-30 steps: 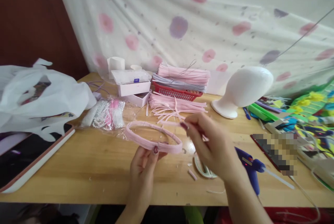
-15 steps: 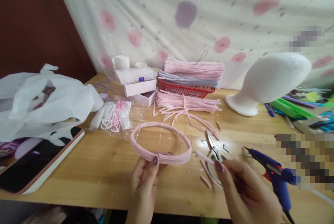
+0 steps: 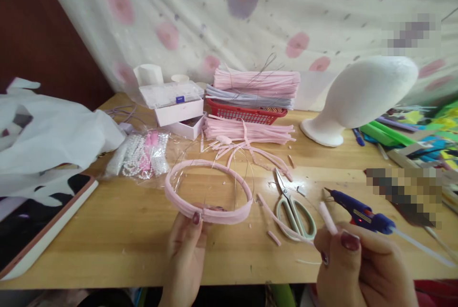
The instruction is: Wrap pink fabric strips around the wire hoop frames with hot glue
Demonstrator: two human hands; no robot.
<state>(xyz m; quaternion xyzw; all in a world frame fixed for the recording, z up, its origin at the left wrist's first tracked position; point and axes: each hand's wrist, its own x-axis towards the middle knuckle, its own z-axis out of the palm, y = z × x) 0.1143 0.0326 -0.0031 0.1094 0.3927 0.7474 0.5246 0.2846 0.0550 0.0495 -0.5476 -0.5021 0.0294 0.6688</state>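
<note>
My left hand pinches the near rim of a pink fabric-wrapped ring, holding it just above the wooden table; thin wires arc over the ring. My right hand is at the lower right, fingers closed round a short pink strip that sticks up from the thumb. A blue glue gun lies just beyond that hand, and scissors with pale green handles lie between the two hands.
Bundles of pink strips and a red basket stand at the back, beside pink boxes. A white foam head stands at the right. A bag of beads, a white plastic bag and a tablet lie left.
My right hand left the ring, dropped toward the table's front right edge and now holds a short pink strip. The scissors have come into plain view. My left hand keeps hold of the ring.
</note>
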